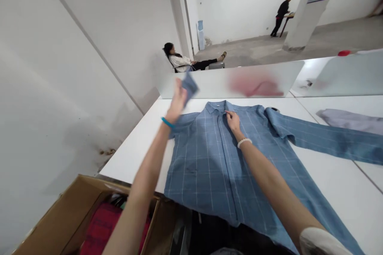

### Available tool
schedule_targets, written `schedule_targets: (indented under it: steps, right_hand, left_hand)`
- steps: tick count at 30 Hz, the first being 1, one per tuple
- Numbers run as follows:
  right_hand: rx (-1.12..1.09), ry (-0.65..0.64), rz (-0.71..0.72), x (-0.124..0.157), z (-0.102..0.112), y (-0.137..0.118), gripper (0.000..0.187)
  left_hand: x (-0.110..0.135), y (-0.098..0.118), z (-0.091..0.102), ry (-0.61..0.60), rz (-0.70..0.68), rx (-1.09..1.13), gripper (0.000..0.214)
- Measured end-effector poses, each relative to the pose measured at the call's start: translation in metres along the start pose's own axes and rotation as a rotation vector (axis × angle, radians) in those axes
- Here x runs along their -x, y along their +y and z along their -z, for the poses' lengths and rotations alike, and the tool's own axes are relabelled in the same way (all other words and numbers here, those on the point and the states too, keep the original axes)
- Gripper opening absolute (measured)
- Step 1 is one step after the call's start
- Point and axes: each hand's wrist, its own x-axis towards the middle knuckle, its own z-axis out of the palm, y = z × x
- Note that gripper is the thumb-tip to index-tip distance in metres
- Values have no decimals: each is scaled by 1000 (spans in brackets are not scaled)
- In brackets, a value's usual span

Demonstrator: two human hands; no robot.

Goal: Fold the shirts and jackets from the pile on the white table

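A blue button-up shirt (pixel 197 159) with thin white check lines lies front up on the white table, its collar (pixel 218 106) at the far side. My right hand (pixel 233 121), with a pale bracelet at the wrist, pinches the shirt front just below the collar. Raised above the table on the left, my left hand (pixel 178 97) is closed on blue cloth (pixel 190 84) that looks like the end of a shirt sleeve. Motion smears that hand, and my wrist hides where the cloth joins the shirt. The other sleeve (pixel 329 137) stretches out to the right.
An open cardboard box (pixel 74 207) with red packets stands below the table's left edge. A frosted divider (pixel 203 83) runs along the back. Grey cloth (pixel 347 119) lies at right. Beyond, one person (pixel 179 59) reclines and another (pixel 281 14) stands at a small table.
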Motion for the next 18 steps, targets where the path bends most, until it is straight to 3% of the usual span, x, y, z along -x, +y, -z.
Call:
schedule_targets:
  steps: [3,4,7,9,12,15,18]
  right_hand:
    - [-34,26,-81,11,22,5,48]
    - [-47,5,-96,16,29,7,48]
    - [-52,-84,-114,32,43,9,49]
    - [-21,-117,-117,43,51,9,46]
    - [103,-130,-97,59,64,10,37]
    - [312,-200,-2,70,77,6,54]
    - [369,-230,79,69,85,-13,51]
  left_hand:
    - [57,17,-70,-244,-398,40,63]
    - [77,14,-89,-297,-414,34,59]
    - [126,-13,-122,-463,-248,-2,39]
    - [147,-38,-128,-491,-164,-7,36]
    - [163,-72,-122,-430,-122,-8,35]
    - [168,-97,-116,-393,-118,-44,37]
    - [161,-110,-122,-388,-118,-89,39]
